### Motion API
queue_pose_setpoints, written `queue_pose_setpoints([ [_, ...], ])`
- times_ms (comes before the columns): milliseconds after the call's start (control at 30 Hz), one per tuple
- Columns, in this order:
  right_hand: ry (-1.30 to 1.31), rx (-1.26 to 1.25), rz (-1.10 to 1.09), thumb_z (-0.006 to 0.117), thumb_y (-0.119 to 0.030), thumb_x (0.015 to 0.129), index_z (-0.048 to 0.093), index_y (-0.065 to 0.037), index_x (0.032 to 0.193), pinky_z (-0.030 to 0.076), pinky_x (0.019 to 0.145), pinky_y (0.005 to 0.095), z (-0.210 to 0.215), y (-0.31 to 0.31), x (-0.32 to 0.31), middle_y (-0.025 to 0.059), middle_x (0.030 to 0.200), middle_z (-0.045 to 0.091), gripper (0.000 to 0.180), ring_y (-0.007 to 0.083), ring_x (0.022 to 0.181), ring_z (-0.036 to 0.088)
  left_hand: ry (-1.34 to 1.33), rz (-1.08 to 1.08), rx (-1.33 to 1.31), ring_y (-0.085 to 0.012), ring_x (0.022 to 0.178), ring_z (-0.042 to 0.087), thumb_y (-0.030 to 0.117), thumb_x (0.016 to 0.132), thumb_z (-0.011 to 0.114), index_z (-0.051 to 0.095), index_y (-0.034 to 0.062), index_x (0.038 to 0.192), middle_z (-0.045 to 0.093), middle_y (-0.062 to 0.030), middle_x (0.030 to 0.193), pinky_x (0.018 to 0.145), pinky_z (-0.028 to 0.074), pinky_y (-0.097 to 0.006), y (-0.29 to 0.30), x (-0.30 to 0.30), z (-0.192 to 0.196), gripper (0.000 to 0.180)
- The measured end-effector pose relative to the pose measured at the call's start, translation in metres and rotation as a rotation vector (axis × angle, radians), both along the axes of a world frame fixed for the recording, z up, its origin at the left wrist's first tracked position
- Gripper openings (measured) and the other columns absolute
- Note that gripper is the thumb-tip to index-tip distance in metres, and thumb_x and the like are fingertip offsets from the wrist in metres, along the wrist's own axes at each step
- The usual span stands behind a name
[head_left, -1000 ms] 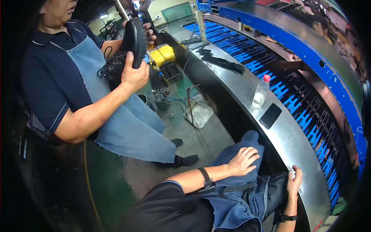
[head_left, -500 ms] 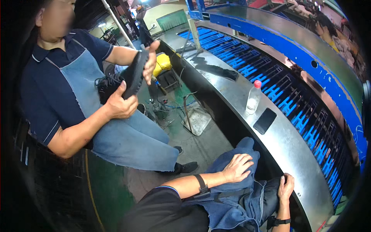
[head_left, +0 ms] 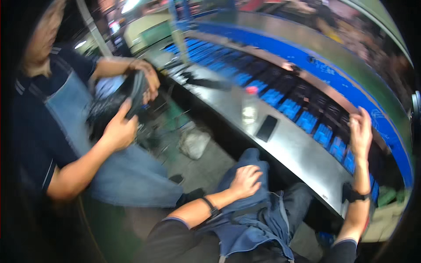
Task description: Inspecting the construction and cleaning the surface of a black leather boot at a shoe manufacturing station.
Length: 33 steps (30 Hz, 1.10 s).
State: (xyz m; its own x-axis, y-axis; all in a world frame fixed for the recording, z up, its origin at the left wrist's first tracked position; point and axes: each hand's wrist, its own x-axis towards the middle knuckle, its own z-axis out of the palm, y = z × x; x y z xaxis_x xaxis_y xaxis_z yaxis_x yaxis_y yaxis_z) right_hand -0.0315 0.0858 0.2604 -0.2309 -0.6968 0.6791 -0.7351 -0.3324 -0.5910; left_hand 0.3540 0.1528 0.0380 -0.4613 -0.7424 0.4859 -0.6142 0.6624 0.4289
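Observation:
My left hand [head_left: 246, 180] lies on my knee over a blue denim apron [head_left: 252, 158], its fingers stretched out and holding nothing. On the right, my right hand [head_left: 361, 133] is raised above the metal ledge [head_left: 302, 168], in front of the blue and black slatted conveyor [head_left: 324, 133]. Its fingers point up, slightly apart, and I see nothing in them. At the left a co-worker in a denim apron holds a black lace-up shoe [head_left: 107, 111] with both hands; motion blurs it.
A clear bottle with a red cap [head_left: 250, 107] and a black phone [head_left: 267, 128] are on the ledge. Farther along it lies a flat black piece [head_left: 208, 82]. A blue metal frame [head_left: 324, 70] runs behind the conveyor. A pale tray [head_left: 194, 143] sits on the floor.
My right hand has risen from my right knee to above the ledge by the conveyor. My left hand stays on my knee. The view has shifted; the co-worker still holds the shoe.

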Motion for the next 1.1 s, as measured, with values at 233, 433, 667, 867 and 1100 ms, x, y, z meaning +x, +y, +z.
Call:
queue_pose_setpoints([
  [233,-0.081,0.226,0.184,0.058,-0.006,0.096,0.046,-0.004,0.139,0.047,0.071,0.0248,-0.113,0.020,0.009,0.0020,0.092,0.059,0.045,0.0094,0.077,0.052,0.088,0.009,-0.015,-0.0323,0.124,0.048,0.019,0.077,0.071,0.061,0.0043,0.115,0.052,-0.0140,0.125,0.101,0.037,-0.047,0.007,0.008,-0.012,0.042],
  [433,-0.218,0.498,0.192,0.060,-0.006,0.093,0.046,-0.002,0.138,0.050,0.069,0.0271,-0.183,0.053,0.047,0.0051,0.089,0.063,0.047,0.0118,0.074,0.060,0.063,0.019,0.016,-0.0324,0.124,0.048,0.020,0.077,0.071,0.061,0.0044,0.116,0.052,-0.0140,0.125,0.102,0.037,-0.047,0.010,0.010,-0.008,0.043],
  [667,-0.188,0.566,0.167,0.059,-0.004,0.092,0.046,-0.001,0.137,0.049,0.064,0.0265,-0.219,0.079,0.042,0.0042,0.087,0.063,0.047,0.0104,0.068,0.056,0.055,0.001,0.008,-0.0329,0.124,0.047,0.019,0.077,0.071,0.061,0.0047,0.117,0.053,-0.0141,0.126,0.102,0.037,-0.047,0.005,0.005,-0.011,0.043],
  [867,-0.217,0.611,0.158,0.059,-0.008,0.093,0.046,0.000,0.136,0.050,0.068,0.0279,-0.234,0.093,0.052,0.0066,0.087,0.064,0.045,0.0119,0.070,0.059,0.028,0.013,0.003,-0.0334,0.123,0.049,0.021,0.079,0.070,0.062,0.0052,0.117,0.054,-0.0149,0.126,0.102,0.037,-0.047,0.004,0.008,-0.007,0.042],
  [1100,-0.174,0.618,0.110,0.061,-0.006,0.092,0.046,0.000,0.135,0.053,0.072,0.0305,-0.238,0.112,0.062,0.0094,0.090,0.065,0.046,0.0163,0.074,0.062,0.038,-0.001,-0.011,-0.0335,0.121,0.050,0.022,0.079,0.070,0.063,0.0057,0.116,0.054,-0.0145,0.125,0.100,0.038,-0.046,0.005,0.003,-0.007,0.041],
])
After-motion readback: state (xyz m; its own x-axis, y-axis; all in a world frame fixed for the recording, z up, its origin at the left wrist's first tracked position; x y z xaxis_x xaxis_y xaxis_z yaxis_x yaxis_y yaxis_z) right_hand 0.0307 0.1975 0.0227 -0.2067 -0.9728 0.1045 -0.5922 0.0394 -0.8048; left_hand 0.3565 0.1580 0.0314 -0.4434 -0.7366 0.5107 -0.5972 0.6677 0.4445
